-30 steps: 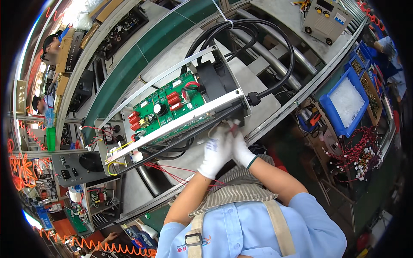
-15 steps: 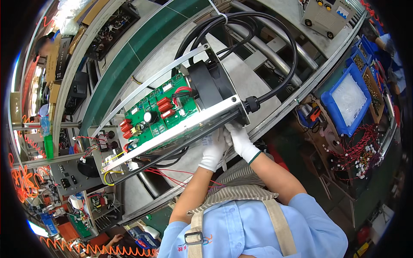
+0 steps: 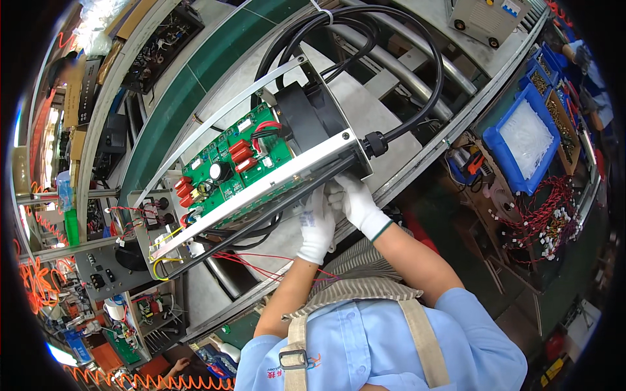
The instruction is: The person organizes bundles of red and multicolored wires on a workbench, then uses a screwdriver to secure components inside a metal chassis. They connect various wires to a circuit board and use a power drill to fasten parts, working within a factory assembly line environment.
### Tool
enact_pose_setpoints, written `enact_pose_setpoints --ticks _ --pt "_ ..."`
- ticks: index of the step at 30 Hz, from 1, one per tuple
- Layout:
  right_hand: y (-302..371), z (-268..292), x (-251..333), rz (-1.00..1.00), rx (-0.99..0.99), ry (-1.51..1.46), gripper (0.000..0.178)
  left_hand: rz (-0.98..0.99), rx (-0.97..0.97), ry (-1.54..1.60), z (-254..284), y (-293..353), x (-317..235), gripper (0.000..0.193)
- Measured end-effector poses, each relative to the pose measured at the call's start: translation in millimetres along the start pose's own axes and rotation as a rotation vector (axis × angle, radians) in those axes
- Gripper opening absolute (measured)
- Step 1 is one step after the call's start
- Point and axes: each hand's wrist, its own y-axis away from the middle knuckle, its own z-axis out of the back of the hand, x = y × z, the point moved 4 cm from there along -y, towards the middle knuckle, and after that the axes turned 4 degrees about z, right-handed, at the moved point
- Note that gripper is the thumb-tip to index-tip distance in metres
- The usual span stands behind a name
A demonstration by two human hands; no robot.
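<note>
An open metal chassis [image 3: 261, 184] with a black fan [image 3: 310, 117] and a green circuit board [image 3: 231, 159] lies slantwise on the bench before me. Both my hands wear white gloves and meet at the chassis's near side, close to its right end. My left hand [image 3: 316, 225] reaches up beside the long black bar [image 3: 261, 219], its fingers bent and partly hidden. With curled fingers, my right hand [image 3: 355, 203] is tucked below the end panel, close to the left fingertips. What lies between the fingers cannot be made out. Thin red wires [image 3: 251, 262] trail toward my apron.
A thick black cable [image 3: 443, 72] loops from the gland [image 3: 375, 144] over metal rollers [image 3: 404, 81]. On the right stand a blue tray [image 3: 521, 146] of clear plastic pieces and bundled red wires [image 3: 554, 215]. A grey panel [image 3: 107, 267] adjoins the chassis's left end.
The chassis appears slightly further left and up in view. My hands remain at its near side; the left hand has come a little lower and more of its glove shows.
</note>
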Motion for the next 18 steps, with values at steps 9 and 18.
enact_pose_setpoints --ticks 9,18 --pt "128 -40 28 0.321 0.196 0.562 0.021 0.141 0.176 0.077 91 57 -64 0.015" --pt "141 -96 67 0.189 0.413 0.517 0.017 -0.614 -0.441 -0.057 224 44 -154 0.025"
